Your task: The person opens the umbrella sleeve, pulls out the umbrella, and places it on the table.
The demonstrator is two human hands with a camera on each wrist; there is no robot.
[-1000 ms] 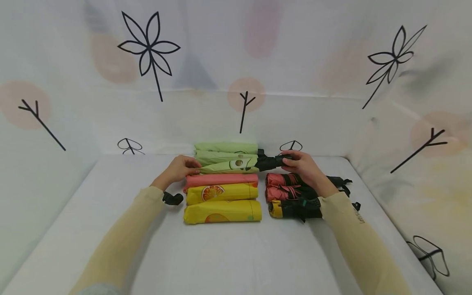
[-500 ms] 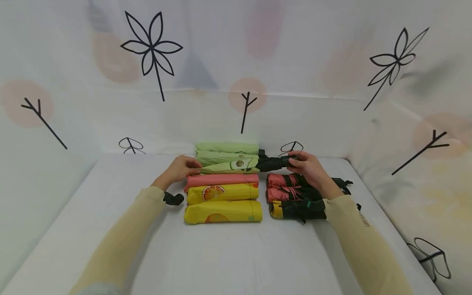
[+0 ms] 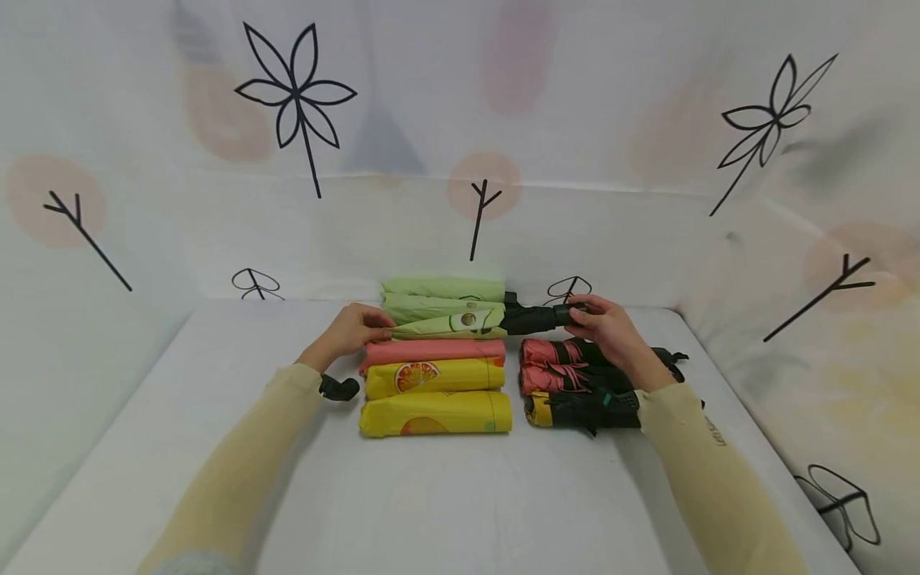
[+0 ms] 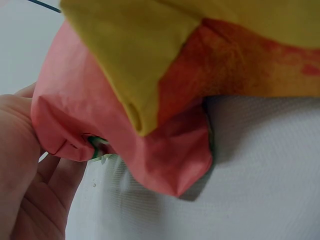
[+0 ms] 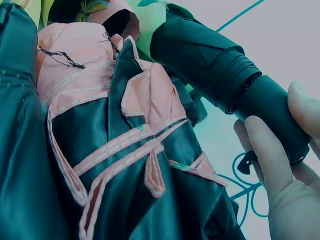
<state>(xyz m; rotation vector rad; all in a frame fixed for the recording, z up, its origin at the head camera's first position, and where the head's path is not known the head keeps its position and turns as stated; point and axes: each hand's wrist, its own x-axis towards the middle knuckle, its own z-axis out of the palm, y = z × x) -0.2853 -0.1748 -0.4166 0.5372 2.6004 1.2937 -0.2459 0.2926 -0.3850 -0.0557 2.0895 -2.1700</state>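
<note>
A folded umbrella [image 3: 467,321] with a green avocado print lies sideways at the front of the green group; its black handle [image 5: 270,112] points right. My left hand [image 3: 345,329] pinches the green left end between thumb and fingers. In the left wrist view that grip is mostly hidden behind a red cloth roll [image 4: 120,110]. My right hand [image 3: 611,331] grips the tip of the black handle. Behind the held umbrella lie two more green rolls [image 3: 442,285]. Just in front of it are the red roll and two fruit-printed yellow rolls [image 3: 434,414].
Under my right forearm lie two red-and-black folded umbrellas [image 3: 553,351] and a yellow-and-black one [image 3: 575,409]. A white cloth wall [image 3: 402,231] with printed leaves rises behind the table [image 3: 431,511]. A small black object [image 3: 338,389] sits by my left wrist.
My right hand has moved slightly right with the handle, and the black part now reaches further from the green cloth. The left hand stays at the green end.
</note>
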